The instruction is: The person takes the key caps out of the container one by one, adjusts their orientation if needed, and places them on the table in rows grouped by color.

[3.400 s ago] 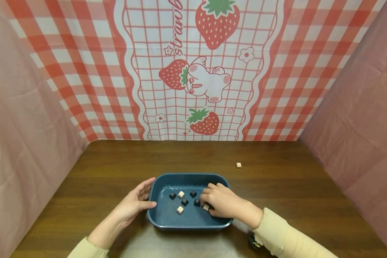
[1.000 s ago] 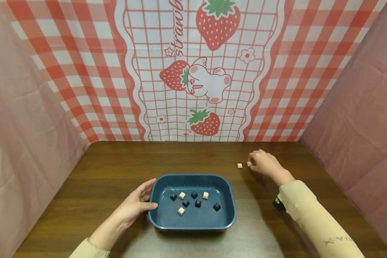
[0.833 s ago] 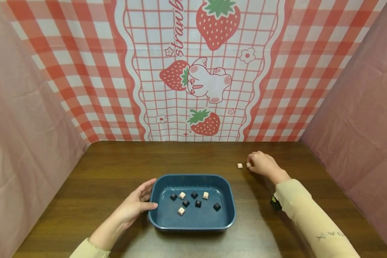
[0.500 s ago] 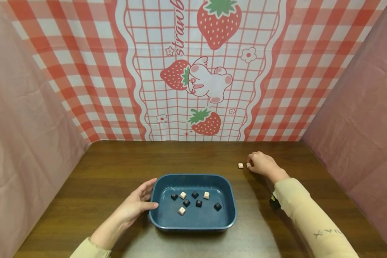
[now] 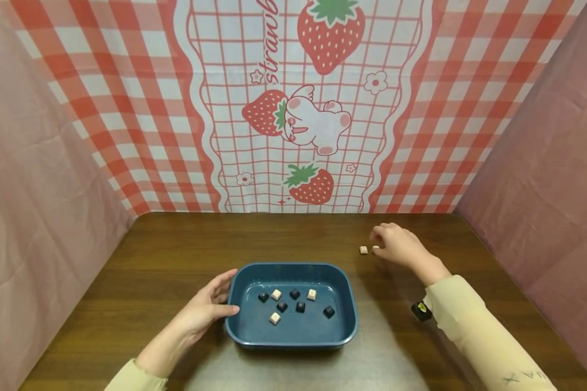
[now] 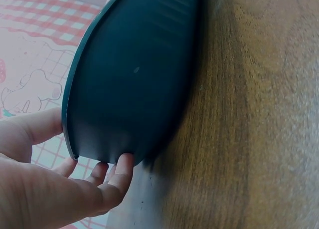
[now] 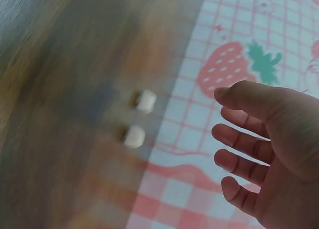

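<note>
A blue rectangular tray (image 5: 293, 344) holds several black keycaps (image 5: 300, 307) and three white keycaps (image 5: 274, 319). My left hand (image 5: 203, 307) grips the tray's left end, its thumb over the rim and its fingers along the outside wall, as the left wrist view shows. Beyond the tray, a white keycap (image 5: 363, 250) lies on the table beside a second white keycap (image 5: 375, 248), partly covered by my right hand (image 5: 398, 245) in the head view. In the right wrist view that hand has its fingers spread apart, holding nothing, with both keycaps off its fingertips.
The brown wooden table (image 5: 176, 244) ends at a red-and-white checked cloth (image 5: 293, 136) with strawberries, hung behind it. Pink cloths (image 5: 543, 190) hang at both sides. A small black device (image 5: 422, 310) sits at my right wrist.
My right hand has gone from the tray to the table at the back right, set a white keycap beside the first one and let go. My left hand stays at the tray.
</note>
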The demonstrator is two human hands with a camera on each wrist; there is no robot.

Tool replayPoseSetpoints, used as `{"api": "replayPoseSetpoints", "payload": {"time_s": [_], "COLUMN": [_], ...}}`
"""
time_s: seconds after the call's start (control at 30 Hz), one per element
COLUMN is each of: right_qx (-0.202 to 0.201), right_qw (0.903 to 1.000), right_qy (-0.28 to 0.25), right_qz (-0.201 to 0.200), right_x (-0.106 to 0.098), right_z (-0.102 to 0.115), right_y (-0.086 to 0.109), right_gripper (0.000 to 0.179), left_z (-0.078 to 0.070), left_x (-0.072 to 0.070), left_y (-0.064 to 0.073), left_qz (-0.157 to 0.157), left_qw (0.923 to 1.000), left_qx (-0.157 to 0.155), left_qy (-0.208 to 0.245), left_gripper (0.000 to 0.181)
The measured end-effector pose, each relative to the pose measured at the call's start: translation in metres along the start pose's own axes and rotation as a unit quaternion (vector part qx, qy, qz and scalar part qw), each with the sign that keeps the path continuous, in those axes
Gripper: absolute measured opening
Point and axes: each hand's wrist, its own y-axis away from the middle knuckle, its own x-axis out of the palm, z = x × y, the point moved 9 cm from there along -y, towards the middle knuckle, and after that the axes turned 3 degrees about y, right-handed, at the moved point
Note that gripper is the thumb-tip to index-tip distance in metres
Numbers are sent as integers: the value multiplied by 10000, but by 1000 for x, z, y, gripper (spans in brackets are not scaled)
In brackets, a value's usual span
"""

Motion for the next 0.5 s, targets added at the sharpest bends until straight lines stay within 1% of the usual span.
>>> {"api": "replayPoseSetpoints", "payload": {"time_s": [0.17,0.33,0.5], "right_qx": [-205,-291,-597], "right_qw": [9990,9973,9923], "right_qy": [13,-68,-147], "right_qz": [-405,-669,-1073], "right_x": [-23,-42,-59], "right_z": [24,49,79], "right_y": [5,11,19], "right_gripper": [21,26,27], "left_z": [0,0,0], "left_x": [0,0,0], "left_y": [0,0,1], "left_qz": [5,6,20], "left_qw": [10000,10000,10000], "left_qx": [2,-10,-19], "left_qy": [0,-16,-12], "left_gripper": [78,78,79]}}
